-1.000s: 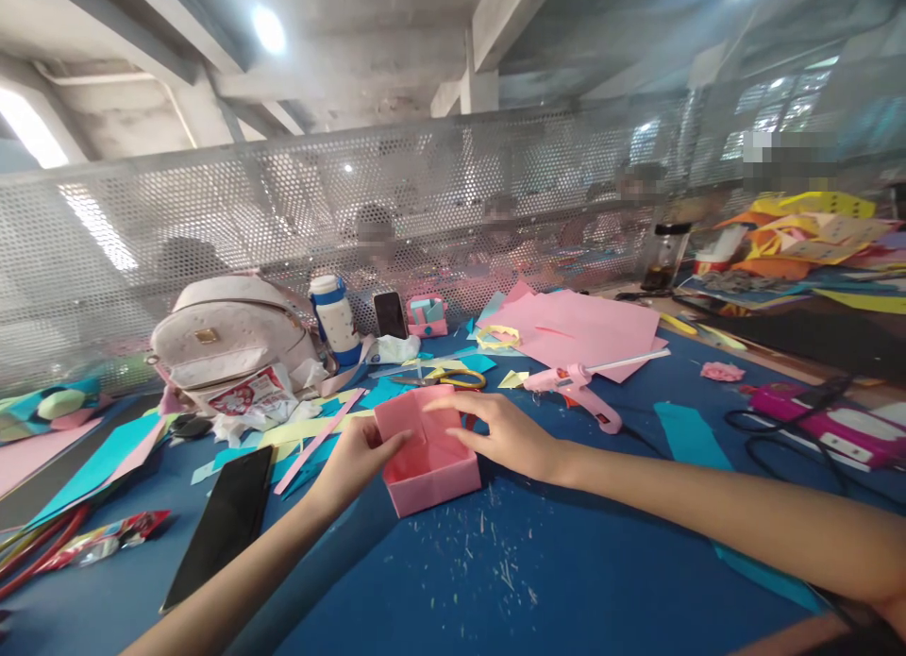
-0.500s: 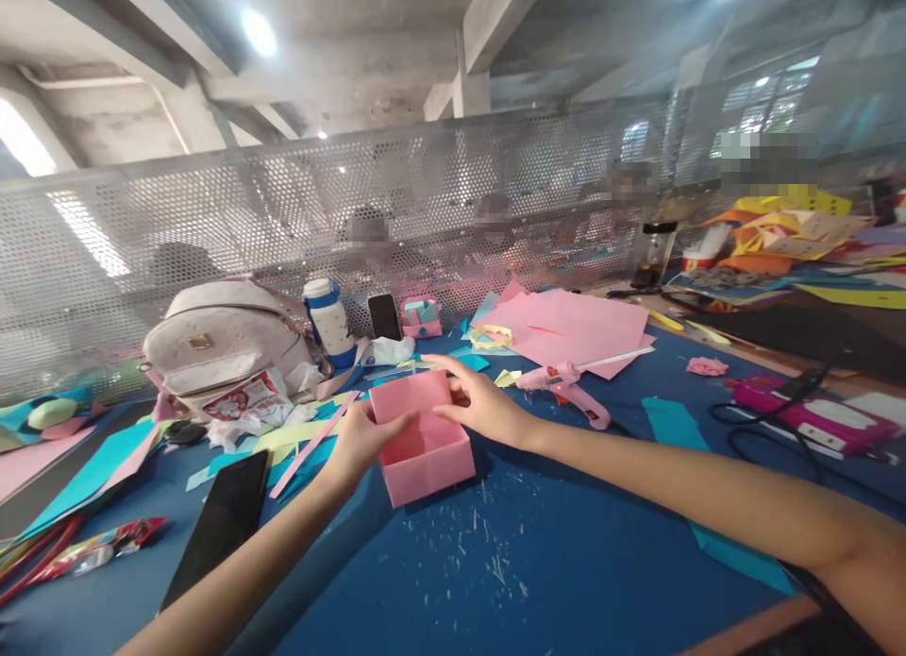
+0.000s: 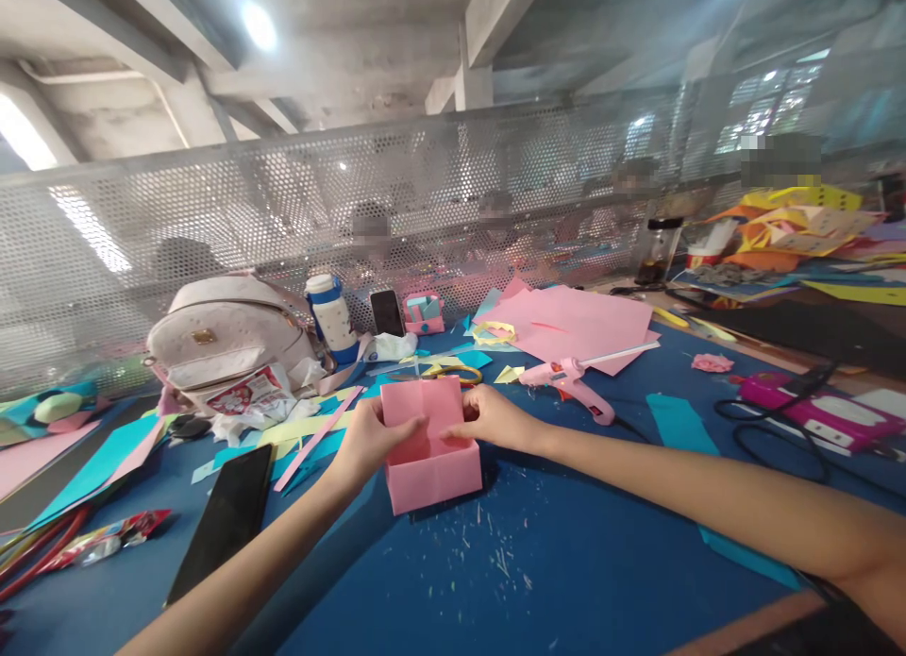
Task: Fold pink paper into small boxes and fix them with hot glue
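Note:
A pink paper box (image 3: 435, 479) with a raised back flap stands on the blue tabletop between my hands. My left hand (image 3: 372, 437) grips its left side, thumb inside against the back panel and fingers hidden behind. On the right edge, my right hand (image 3: 492, 418) pinches the box, its thumb reaching over the inner side. Just behind the box lies a pair of scissors with yellow handles (image 3: 467, 373), partly covered. To the right of the box rests a pink glue gun (image 3: 570, 382).
A white backpack (image 3: 226, 344), a bottle (image 3: 331, 316) and a phone (image 3: 386, 313) stand at the back. Pink paper sheets (image 3: 573, 321) lie behind the glue gun. A dark phone (image 3: 223, 514) is at left, a magenta power strip (image 3: 807, 411) with a cable at right.
My right hand has lowered along the box's right side and its fingers have closed in. The flap stands straighter, and the yellow scissor handles now show behind it.

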Demonstrator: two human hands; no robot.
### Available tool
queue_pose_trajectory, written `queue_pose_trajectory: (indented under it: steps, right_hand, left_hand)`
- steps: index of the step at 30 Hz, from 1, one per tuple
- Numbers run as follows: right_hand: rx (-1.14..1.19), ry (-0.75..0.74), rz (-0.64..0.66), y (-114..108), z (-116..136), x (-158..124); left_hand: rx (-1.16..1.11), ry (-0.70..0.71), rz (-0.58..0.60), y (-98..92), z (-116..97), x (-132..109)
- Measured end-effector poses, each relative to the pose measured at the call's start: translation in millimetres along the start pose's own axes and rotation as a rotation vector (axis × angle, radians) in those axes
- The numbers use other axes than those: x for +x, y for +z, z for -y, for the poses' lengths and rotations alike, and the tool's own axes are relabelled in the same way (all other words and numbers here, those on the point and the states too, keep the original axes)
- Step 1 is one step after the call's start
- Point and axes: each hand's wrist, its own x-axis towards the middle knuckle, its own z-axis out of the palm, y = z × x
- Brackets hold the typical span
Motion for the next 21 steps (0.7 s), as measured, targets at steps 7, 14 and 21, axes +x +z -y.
queue_pose_trajectory:
  steps: [7, 14, 21]
  right_hand:
    - [-0.139, 0.029, 0.026, -2.0, 10.0, -4.2]
    - [-0.161, 0.035, 0.068, 2.4, 18.8, -10.6]
    - [-0.117, 0.027, 0.047, 4.1, 14.9, -9.0]
  left_hand:
    - [0.104, 0.069, 0.149, -7.0, -5.5, 2.3]
    - [0.183, 0.096, 0.231, -9.5, -10.9, -0.6]
    - [0.198, 0.146, 0.200, 1.6, -19.0, -6.2]
